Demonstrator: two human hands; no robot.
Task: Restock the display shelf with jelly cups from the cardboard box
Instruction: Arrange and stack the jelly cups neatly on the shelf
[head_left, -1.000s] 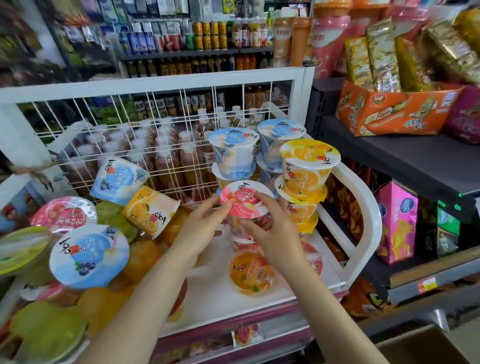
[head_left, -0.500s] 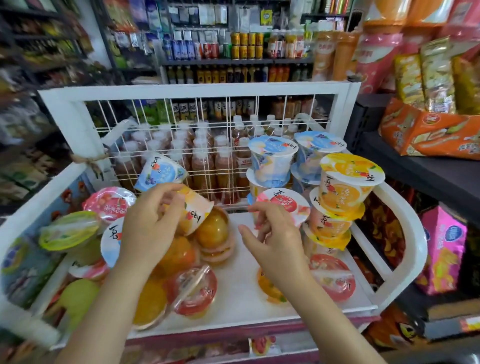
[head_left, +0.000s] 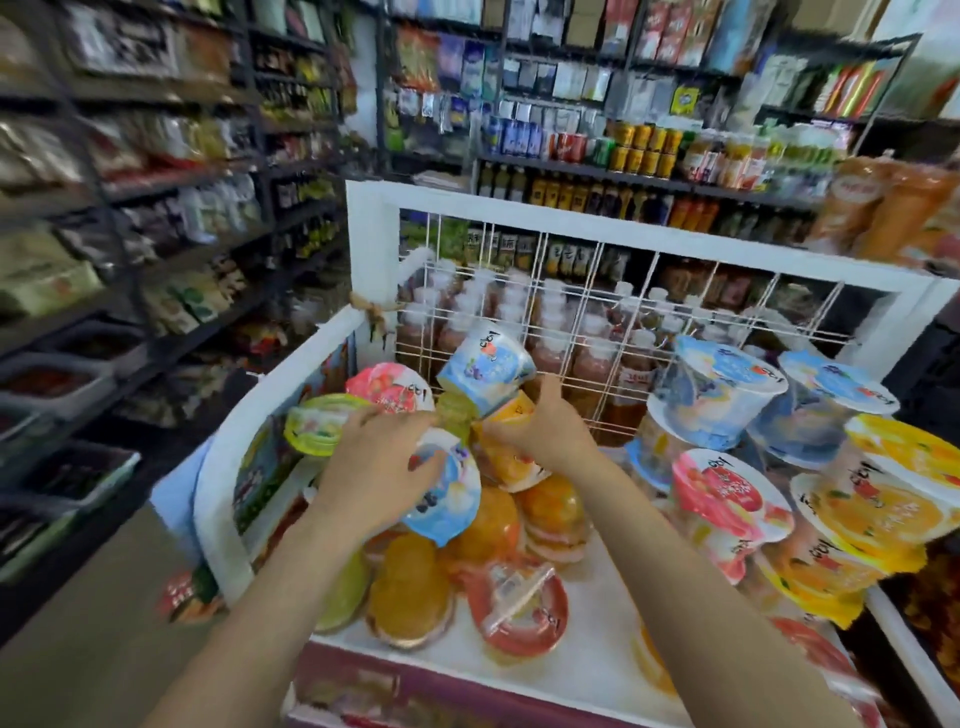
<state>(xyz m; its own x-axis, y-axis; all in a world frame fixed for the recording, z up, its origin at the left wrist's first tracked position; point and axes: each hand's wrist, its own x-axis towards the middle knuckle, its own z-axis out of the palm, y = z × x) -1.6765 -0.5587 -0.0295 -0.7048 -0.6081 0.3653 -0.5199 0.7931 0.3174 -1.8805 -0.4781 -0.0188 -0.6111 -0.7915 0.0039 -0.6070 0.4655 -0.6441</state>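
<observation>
A white display shelf (head_left: 587, 660) holds a loose heap of jelly cups on its left half and neat stacks on its right. My left hand (head_left: 376, 467) rests on a blue-lidded jelly cup (head_left: 449, 493) lying on its side in the heap, fingers curled over it. My right hand (head_left: 545, 428) closes around an orange jelly cup (head_left: 511, 460) just right of it. A second blue cup (head_left: 485, 366) leans on the wire grid above both hands. Pink (head_left: 727, 493), blue (head_left: 719, 389) and orange (head_left: 893, 499) stacks stand at the right. No cardboard box is in view.
A white wire grid (head_left: 597, 291) backs the shelf, with bottled drinks behind it. The curved white side rail (head_left: 228, 467) bounds the left edge. Dark shelving (head_left: 156, 208) full of snacks lines the aisle at left. A bare patch of shelf surface lies at front centre.
The camera has swung left. My right hand left the pink cup in the right stack and moved left into the heap. My left hand settled on the blue-lidded cup.
</observation>
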